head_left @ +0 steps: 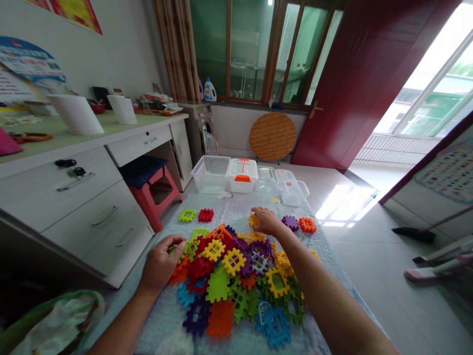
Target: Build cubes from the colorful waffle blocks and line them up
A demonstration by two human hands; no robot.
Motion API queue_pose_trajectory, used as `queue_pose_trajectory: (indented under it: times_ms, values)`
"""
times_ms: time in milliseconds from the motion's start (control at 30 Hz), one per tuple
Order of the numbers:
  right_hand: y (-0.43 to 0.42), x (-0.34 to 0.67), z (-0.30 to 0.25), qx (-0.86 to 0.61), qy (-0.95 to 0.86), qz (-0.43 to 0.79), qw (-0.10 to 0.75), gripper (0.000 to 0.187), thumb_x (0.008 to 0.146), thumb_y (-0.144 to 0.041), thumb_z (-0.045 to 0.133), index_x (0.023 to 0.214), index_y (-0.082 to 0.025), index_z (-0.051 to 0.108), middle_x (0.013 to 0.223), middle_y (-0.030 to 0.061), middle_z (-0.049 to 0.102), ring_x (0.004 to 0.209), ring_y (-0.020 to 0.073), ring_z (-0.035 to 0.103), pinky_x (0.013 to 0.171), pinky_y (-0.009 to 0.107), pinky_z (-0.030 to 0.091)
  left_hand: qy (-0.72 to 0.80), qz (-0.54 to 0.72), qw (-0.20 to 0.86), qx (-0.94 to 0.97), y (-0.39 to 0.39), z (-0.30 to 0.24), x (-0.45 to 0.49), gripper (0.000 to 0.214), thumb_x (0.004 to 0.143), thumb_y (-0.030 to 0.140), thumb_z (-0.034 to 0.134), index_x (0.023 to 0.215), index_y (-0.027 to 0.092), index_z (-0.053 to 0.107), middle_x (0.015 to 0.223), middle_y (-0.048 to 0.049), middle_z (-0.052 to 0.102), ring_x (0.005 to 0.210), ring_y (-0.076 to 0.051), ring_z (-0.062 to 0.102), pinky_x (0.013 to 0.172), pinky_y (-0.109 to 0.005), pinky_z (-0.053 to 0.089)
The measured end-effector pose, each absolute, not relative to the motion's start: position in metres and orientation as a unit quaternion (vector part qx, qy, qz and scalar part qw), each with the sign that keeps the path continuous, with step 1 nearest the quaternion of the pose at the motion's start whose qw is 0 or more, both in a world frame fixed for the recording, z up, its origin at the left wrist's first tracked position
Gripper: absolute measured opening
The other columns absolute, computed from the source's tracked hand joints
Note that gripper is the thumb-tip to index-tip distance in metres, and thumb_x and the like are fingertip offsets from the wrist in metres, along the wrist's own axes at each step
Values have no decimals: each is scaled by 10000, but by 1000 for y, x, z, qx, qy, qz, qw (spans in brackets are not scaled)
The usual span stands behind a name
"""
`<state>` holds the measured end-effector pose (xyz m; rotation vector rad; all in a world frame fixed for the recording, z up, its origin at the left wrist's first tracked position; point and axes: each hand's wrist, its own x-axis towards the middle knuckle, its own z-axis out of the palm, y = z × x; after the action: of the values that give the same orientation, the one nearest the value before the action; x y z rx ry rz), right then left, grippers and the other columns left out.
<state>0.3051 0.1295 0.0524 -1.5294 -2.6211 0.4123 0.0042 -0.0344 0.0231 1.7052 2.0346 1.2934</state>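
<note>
A heap of colourful plastic interlocking tiles (218, 285) with notched edges lies on the cloth-covered table. At the heap's left side rests my left hand (160, 261), its thumb and fingers slightly bent and apart, beside green tiles (192, 248); its fingertips are partly hidden. Beyond the heap, my right hand (266, 221) has its fingers on a yellow tile (253, 220), which touches or nearly touches the cloth. In the same row lie a light green tile (187, 215) and a red tile (206, 215) to the left, a purple tile (290, 223) and an orange tile (307, 225) to the right.
Along the table's far edge stand an open clear bin (211, 172), a lidded box with orange clips (243, 183) and several smaller clear containers (265, 180). A red stool (158, 190) and a white desk (107, 197) are at the left. A broom (414, 234) lies right.
</note>
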Motion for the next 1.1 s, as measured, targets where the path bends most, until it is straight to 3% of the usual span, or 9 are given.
queue_pose_trajectory:
  times_ms: [200, 300, 400, 500, 600, 800, 967, 1100]
  values:
    - [117, 331, 73, -496, -847, 157, 112, 625, 768, -263, 642, 1357, -163, 461, 1353, 153, 534, 1211, 267, 521, 995, 404, 405, 696, 427, 106, 568, -33, 20, 3, 308, 790, 471, 543, 829, 197, 678, 800, -30, 729, 750, -196, 675, 754, -262, 539]
    - [102, 369, 82, -493, -812, 212, 231, 538, 777, -290, 633, 1287, -160, 520, 1194, 129, 636, 1076, 229, 599, 942, 377, 455, 704, 418, 107, 564, -32, 18, 2, 321, 782, 479, 546, 841, 195, 682, 820, -34, 731, 760, -198, 677, 762, -266, 536]
    - [84, 412, 85, -525, -761, 255, 284, 455, 784, -320, 609, 1205, -154, 569, 1014, 99, 684, 868, 192, 644, 800, 341, 505, 704, 413, 103, 569, -32, 17, 2, 319, 776, 481, 548, 836, 198, 683, 819, -33, 729, 760, -198, 676, 768, -264, 534]
    - [64, 444, 83, -549, -744, 261, 276, 318, 799, -320, 563, 1078, -176, 611, 866, 45, 676, 737, 160, 615, 676, 296, 491, 702, 409, 97, 575, -31, 17, 1, 314, 770, 483, 552, 835, 206, 686, 821, -30, 731, 764, -199, 677, 772, -261, 533]
    - [48, 455, 76, -579, -752, 224, 220, 208, 788, -311, 559, 934, -187, 641, 809, 28, 653, 719, 163, 588, 657, 292, 466, 704, 407, 89, 575, -31, 16, 1, 306, 764, 480, 554, 827, 211, 685, 818, -28, 732, 759, -200, 677, 770, -261, 535]
    - [39, 447, 51, -629, -738, 178, 168, 262, 717, -292, 621, 954, -183, 649, 848, 49, 660, 798, 202, 595, 749, 332, 455, 709, 409, 82, 569, -31, 16, 1, 298, 765, 484, 550, 817, 219, 679, 782, -19, 728, 732, -196, 674, 734, -252, 538]
    - [44, 445, 38, -601, -730, 223, 235, 329, 716, -231, 550, 1041, -196, 588, 713, -23, 572, 668, 153, 548, 644, 276, 429, 715, 403, 86, 564, -31, 16, 1, 318, 760, 496, 547, 823, 215, 682, 805, -24, 733, 764, -204, 683, 749, -258, 535]
    - [44, 435, 40, -592, -711, 214, 313, 144, 749, -260, 532, 878, -209, 571, 683, -23, 525, 632, 143, 495, 603, 265, 406, 717, 402, 89, 562, -31, 16, 1, 322, 762, 496, 542, 824, 212, 681, 812, -31, 734, 779, -207, 682, 759, -262, 531]
